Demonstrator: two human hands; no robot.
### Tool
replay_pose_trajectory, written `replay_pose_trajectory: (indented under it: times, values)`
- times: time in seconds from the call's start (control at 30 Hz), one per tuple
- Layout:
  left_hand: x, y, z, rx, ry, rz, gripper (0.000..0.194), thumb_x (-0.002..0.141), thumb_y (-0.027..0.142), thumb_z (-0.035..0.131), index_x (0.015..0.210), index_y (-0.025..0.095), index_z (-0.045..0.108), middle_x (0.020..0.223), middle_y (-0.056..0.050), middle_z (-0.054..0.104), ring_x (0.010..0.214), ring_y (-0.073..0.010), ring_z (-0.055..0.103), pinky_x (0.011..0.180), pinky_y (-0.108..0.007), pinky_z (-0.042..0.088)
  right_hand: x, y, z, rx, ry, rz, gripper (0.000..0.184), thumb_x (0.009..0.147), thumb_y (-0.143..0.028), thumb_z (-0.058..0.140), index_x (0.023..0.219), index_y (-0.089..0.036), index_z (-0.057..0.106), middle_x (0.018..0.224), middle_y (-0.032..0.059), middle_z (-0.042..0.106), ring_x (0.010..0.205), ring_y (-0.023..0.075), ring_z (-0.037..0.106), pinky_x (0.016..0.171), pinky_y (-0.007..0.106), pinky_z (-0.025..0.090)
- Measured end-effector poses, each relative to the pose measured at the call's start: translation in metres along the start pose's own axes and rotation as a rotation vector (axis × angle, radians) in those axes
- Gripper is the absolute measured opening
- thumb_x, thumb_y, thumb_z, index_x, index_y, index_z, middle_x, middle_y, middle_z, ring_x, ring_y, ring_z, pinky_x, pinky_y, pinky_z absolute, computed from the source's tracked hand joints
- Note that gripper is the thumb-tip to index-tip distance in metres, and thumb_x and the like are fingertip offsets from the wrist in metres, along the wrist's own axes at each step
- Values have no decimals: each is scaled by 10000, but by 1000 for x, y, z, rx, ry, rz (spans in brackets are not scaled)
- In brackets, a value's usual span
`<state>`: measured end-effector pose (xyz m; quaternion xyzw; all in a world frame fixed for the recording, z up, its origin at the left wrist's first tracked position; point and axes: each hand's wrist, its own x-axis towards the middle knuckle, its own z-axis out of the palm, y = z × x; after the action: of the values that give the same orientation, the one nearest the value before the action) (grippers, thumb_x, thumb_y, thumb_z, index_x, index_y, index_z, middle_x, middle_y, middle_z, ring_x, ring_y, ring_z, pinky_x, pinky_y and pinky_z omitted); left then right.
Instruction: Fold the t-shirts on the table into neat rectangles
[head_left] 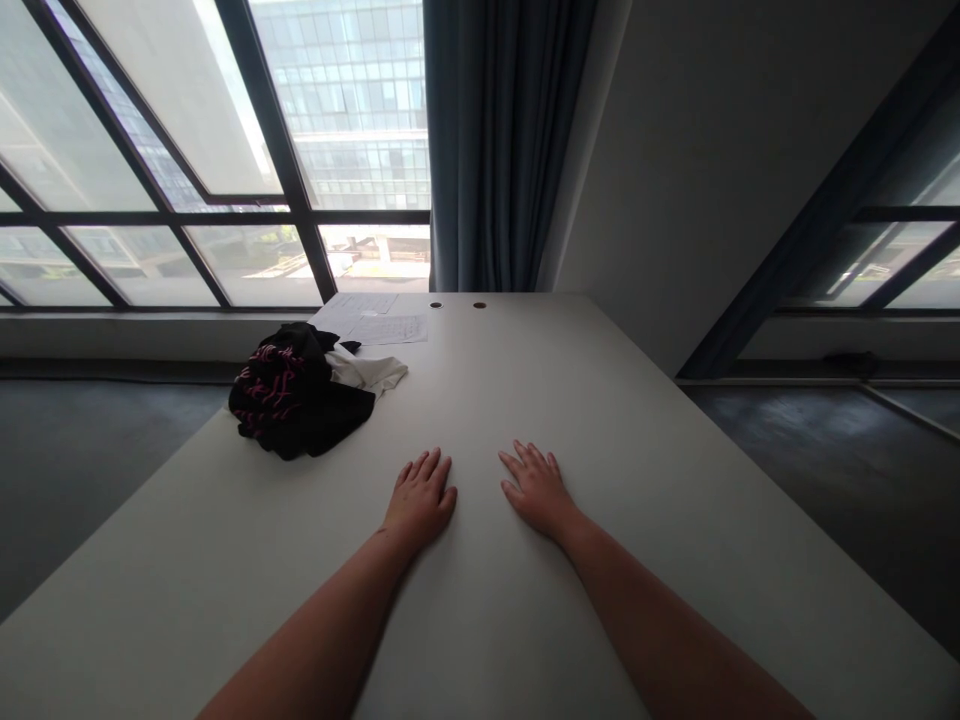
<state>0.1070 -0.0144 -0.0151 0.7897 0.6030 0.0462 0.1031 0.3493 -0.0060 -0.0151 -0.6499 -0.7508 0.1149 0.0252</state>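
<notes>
Both of my hands lie flat, palms down, on a long white table (637, 480). My left hand (420, 500) rests with its fingers stretched out and holds nothing. My right hand (536, 490) lies a short way to its right, fingers also spread flat and empty. Beyond my left hand, near the table's left edge, sits a crumpled heap of black cloth with pink lettering (296, 395). A piece of white cloth (371, 372) pokes out from its right side. Neither hand touches the clothes.
Sheets of paper (379, 322) lie at the far end of the table, next to two small round cable holes (457, 304). Large windows (225, 150) and a blue-grey curtain (499, 140) stand behind. Dark floor lies on both sides.
</notes>
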Motion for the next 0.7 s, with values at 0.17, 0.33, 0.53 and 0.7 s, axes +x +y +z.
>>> replay_pose_trajectory:
  times: [0.17, 0.33, 0.53, 0.7]
  values:
    - [13, 0, 1, -4, 57, -74, 646, 1004, 437, 357, 1597, 186, 405, 1698, -56, 292, 1571, -211, 264, 1287, -423, 185, -1, -2, -1, -3, -2, 2, 611, 997, -389, 437, 1595, -264, 417, 1719, 91, 233, 1582, 293, 181, 1260, 524, 55]
    - [29, -2, 3, -6, 105, -151, 666, 992, 445, 372, 1592, 157, 403, 1694, -85, 302, 1569, -227, 264, 1282, -438, 182, -2, -1, -1, 0, 1, -2, 615, 996, -384, 433, 1599, -267, 408, 1719, 90, 234, 1584, 293, 181, 1260, 528, 51]
    - [62, -11, 1, -5, 124, -150, 645, 993, 450, 370, 1577, 183, 429, 1688, -89, 325, 1562, -250, 276, 1273, -469, 187, 0, 0, 0, 8, -2, -5, 620, 991, -389, 442, 1598, -268, 410, 1721, 88, 226, 1584, 296, 178, 1260, 531, 57]
    - [90, -16, 0, -9, 143, -183, 620, 1005, 435, 362, 1578, 209, 429, 1687, -90, 327, 1558, -254, 279, 1267, -474, 188, -1, 2, 1, 15, 19, -6, 617, 990, -388, 443, 1594, -267, 419, 1716, 87, 243, 1582, 294, 185, 1261, 533, 47]
